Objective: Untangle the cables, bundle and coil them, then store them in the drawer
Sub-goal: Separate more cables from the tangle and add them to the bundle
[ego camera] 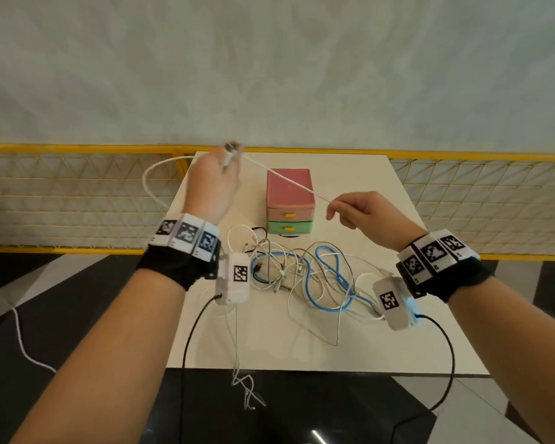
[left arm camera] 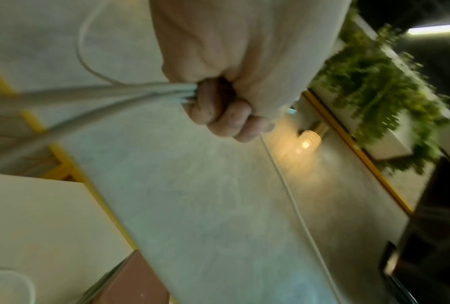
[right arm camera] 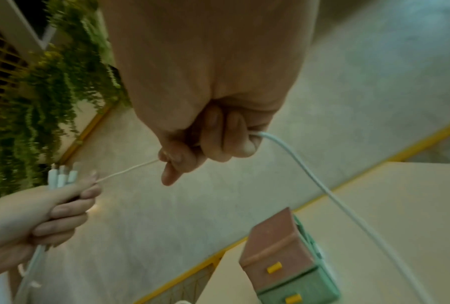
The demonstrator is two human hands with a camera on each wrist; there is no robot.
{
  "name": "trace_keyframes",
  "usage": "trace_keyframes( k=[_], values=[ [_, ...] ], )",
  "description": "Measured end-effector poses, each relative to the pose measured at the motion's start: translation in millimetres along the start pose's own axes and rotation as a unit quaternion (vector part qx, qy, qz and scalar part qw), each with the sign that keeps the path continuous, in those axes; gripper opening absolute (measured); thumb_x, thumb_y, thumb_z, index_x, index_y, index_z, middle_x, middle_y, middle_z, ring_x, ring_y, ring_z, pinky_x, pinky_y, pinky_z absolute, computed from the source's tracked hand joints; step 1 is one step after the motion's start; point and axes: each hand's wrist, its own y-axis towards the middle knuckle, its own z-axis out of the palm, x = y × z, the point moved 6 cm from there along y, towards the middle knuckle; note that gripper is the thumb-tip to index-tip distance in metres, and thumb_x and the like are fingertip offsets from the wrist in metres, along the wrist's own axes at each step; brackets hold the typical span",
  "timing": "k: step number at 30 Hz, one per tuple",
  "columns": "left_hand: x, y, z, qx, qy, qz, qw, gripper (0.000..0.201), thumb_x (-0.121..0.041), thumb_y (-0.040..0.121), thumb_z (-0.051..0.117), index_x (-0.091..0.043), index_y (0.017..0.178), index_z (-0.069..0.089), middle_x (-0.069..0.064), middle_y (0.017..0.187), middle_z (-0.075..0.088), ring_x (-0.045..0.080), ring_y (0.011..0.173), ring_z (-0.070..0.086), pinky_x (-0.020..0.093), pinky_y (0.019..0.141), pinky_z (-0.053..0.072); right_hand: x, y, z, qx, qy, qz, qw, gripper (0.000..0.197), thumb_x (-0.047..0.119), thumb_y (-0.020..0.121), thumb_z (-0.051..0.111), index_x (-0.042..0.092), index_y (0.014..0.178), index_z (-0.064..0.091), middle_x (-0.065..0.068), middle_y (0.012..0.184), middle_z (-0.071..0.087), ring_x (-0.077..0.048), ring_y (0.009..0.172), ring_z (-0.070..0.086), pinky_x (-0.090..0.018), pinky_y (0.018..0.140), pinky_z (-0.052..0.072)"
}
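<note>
My left hand (ego camera: 217, 184) is raised over the table's far left corner and grips a white cable (ego camera: 289, 181) with its plug ends sticking up from the fist (right arm camera: 60, 175). The cable runs taut to my right hand (ego camera: 353, 211), which pinches it between thumb and fingers (right arm camera: 182, 158). A loop of the same cable (ego camera: 151, 184) hangs off to the left. In the left wrist view the curled fingers (left arm camera: 226, 115) clamp several white strands. A tangle of white, blue and black cables (ego camera: 308, 277) lies on the white table (ego camera: 398, 347). The small drawer unit (ego camera: 289, 203), pink above green, has both drawers closed.
A yellow mesh railing (ego camera: 478, 193) runs behind the table against a grey wall. A thin cable end (ego camera: 247, 389) dangles over the table's near edge. Black leads run from both wrist cameras. Green plants (left arm camera: 374, 86) show in the wrist views.
</note>
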Motion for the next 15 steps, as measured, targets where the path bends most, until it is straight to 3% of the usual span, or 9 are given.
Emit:
trace_keyframes(
  k=[2, 4, 5, 7, 8, 10, 12, 14, 15],
  values=[
    [4, 1, -9, -0.017, -0.018, -0.007, 1.000, 0.022, -0.029, 0.103, 0.042, -0.022, 0.094, 0.061, -0.001, 0.070, 0.059, 0.006, 0.049, 0.053, 0.025, 0.055, 0.044, -7, -6, 2, 0.007, 0.002, 0.013, 1.000, 0.027, 0.025, 0.098, 0.046, 0.015, 0.084, 0.067, 0.009, 0.055, 0.043, -0.004, 0.047, 0.035, -0.014, 0.053, 0.033],
    [-11, -10, 7, 0.073, 0.012, 0.042, 0.996, 0.024, -0.026, 0.103, 0.042, -0.025, 0.123, 0.055, -0.006, 0.076, 0.061, -0.003, 0.040, 0.051, 0.017, 0.047, 0.043, 2, -5, 9, 0.022, -0.011, 0.004, 1.000, 0.027, 0.027, 0.097, 0.047, 0.016, 0.082, 0.066, 0.009, 0.055, 0.043, -0.005, 0.048, 0.035, -0.017, 0.054, 0.034],
    [-21, -18, 23, 0.144, 0.030, 0.073, 0.987, 0.026, -0.029, 0.103, 0.042, -0.027, 0.126, 0.054, -0.007, 0.073, 0.063, -0.004, 0.038, 0.049, 0.017, 0.047, 0.044, 11, -2, 13, 0.026, -0.013, -0.010, 1.000, 0.027, 0.026, 0.097, 0.047, 0.017, 0.080, 0.066, 0.009, 0.055, 0.044, -0.005, 0.048, 0.036, -0.018, 0.055, 0.034],
    [-35, -39, 52, 0.277, 0.057, 0.098, 0.954, 0.029, -0.040, 0.102, 0.041, -0.021, 0.109, 0.061, -0.004, 0.061, 0.064, -0.002, 0.035, 0.045, 0.015, 0.045, 0.040, 31, 5, 16, 0.024, -0.008, -0.040, 0.999, 0.025, 0.024, 0.097, 0.048, 0.023, 0.078, 0.064, 0.011, 0.052, 0.046, -0.004, 0.048, 0.038, -0.017, 0.055, 0.034],
    [-38, -44, 58, 0.302, 0.058, 0.098, 0.947, 0.035, -0.043, 0.101, 0.042, -0.015, 0.097, 0.063, -0.002, 0.055, 0.062, 0.000, 0.034, 0.043, 0.013, 0.043, 0.037, 39, 7, 15, 0.021, -0.006, -0.051, 0.998, 0.025, 0.023, 0.098, 0.048, 0.025, 0.078, 0.063, 0.011, 0.052, 0.047, -0.004, 0.048, 0.038, -0.017, 0.055, 0.034],
    [-37, -37, 51, 0.253, 0.024, 0.066, 0.965, 0.034, -0.040, 0.100, 0.045, -0.014, 0.084, 0.061, 0.001, 0.056, 0.059, 0.003, 0.038, 0.045, 0.011, 0.042, 0.036, 40, 10, 9, 0.012, 0.005, -0.055, 0.998, 0.026, 0.023, 0.098, 0.046, 0.020, 0.082, 0.066, 0.010, 0.054, 0.045, -0.005, 0.049, 0.037, -0.016, 0.054, 0.034],
    [-23, -18, 24, 0.121, -0.041, 0.007, 0.992, 0.030, -0.038, 0.099, 0.048, -0.020, 0.077, 0.056, 0.003, 0.066, 0.058, 0.010, 0.046, 0.050, 0.017, 0.045, 0.040, 27, 7, 2, 0.006, 0.023, -0.035, 0.999, 0.029, 0.023, 0.099, 0.043, 0.010, 0.087, 0.066, 0.006, 0.056, 0.043, -0.004, 0.049, 0.036, -0.014, 0.054, 0.033],
    [-6, -5, -3, 0.007, -0.063, -0.026, 0.998, 0.034, -0.040, 0.100, 0.047, -0.016, 0.077, 0.055, 0.004, 0.064, 0.059, 0.012, 0.045, 0.049, 0.022, 0.047, 0.041, 11, 1, 1, 0.007, 0.027, -0.014, 1.000, 0.031, 0.024, 0.100, 0.042, 0.006, 0.088, 0.064, 0.007, 0.055, 0.041, -0.004, 0.048, 0.034, -0.017, 0.054, 0.033],
    [-1, -2, -8, -0.013, -0.053, -0.025, 0.998, 0.033, -0.040, 0.101, 0.046, -0.016, 0.080, 0.058, 0.005, 0.061, 0.061, 0.011, 0.041, 0.047, 0.023, 0.048, 0.040, 7, -2, 3, 0.013, 0.022, -0.010, 1.000, 0.030, 0.024, 0.100, 0.042, 0.007, 0.087, 0.064, 0.008, 0.055, 0.041, -0.004, 0.048, 0.034, -0.018, 0.055, 0.032]
  ],
)
